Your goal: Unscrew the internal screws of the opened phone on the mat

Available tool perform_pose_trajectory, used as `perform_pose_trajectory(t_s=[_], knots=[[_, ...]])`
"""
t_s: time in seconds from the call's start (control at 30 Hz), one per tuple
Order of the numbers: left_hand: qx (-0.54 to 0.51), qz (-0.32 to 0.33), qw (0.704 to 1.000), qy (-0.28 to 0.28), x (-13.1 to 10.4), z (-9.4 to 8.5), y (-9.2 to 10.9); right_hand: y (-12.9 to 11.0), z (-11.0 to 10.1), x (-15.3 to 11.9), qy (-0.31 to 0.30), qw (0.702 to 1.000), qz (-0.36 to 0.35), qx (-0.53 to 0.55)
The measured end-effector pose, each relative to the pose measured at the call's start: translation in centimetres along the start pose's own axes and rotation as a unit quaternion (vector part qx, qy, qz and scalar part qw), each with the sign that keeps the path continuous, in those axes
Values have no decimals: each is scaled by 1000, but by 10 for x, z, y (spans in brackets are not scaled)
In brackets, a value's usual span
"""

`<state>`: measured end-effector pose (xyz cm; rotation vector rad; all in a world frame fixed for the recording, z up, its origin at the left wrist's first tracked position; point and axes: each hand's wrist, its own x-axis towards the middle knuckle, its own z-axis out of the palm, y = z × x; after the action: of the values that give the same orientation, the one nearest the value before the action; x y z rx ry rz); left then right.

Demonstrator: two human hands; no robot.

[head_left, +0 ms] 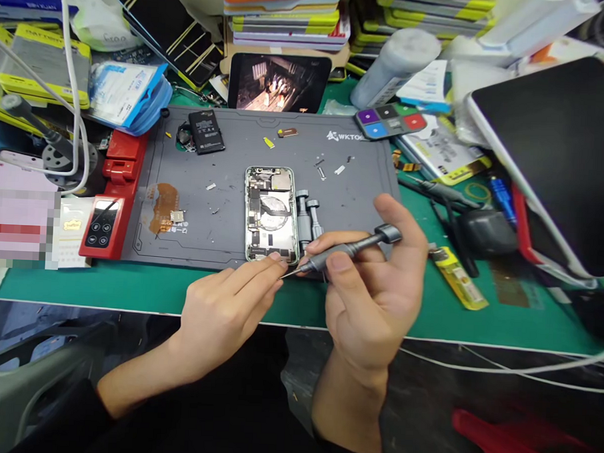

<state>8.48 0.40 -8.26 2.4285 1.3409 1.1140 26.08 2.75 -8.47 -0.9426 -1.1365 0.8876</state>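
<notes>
An opened phone [275, 215] lies on the grey work mat [206, 239], its inner boards exposed and its battery bay bare. At its lower edge, my left hand [229, 300] is closed with its fingers together, gripping the phone's bottom end; the thumb is hidden. My right hand [374, 290] holds a grey precision screwdriver [346, 250], index finger near its end cap. The thin tip points down-left and reaches my left fingertips, just below the phone's bottom edge. Whether the tip touches a screw is too small to tell. Two more grey screwdrivers [307, 217] lie right of the phone.
A black battery [207, 132] and several tiny parts [322, 168] lie on the mat. A red device [104, 224] borders the left side. Behind stands a tablet [278, 83] showing video. At right are a yellow packet [460, 279] and a large dark-screened device [550, 157].
</notes>
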Motion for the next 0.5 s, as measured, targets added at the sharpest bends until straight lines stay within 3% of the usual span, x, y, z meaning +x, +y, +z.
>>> perform_pose_trajectory(t_s=[0.5], knots=[[3, -5, 1000, -3, 0, -1, 1, -1, 1, 0, 6, 1000, 10, 3]])
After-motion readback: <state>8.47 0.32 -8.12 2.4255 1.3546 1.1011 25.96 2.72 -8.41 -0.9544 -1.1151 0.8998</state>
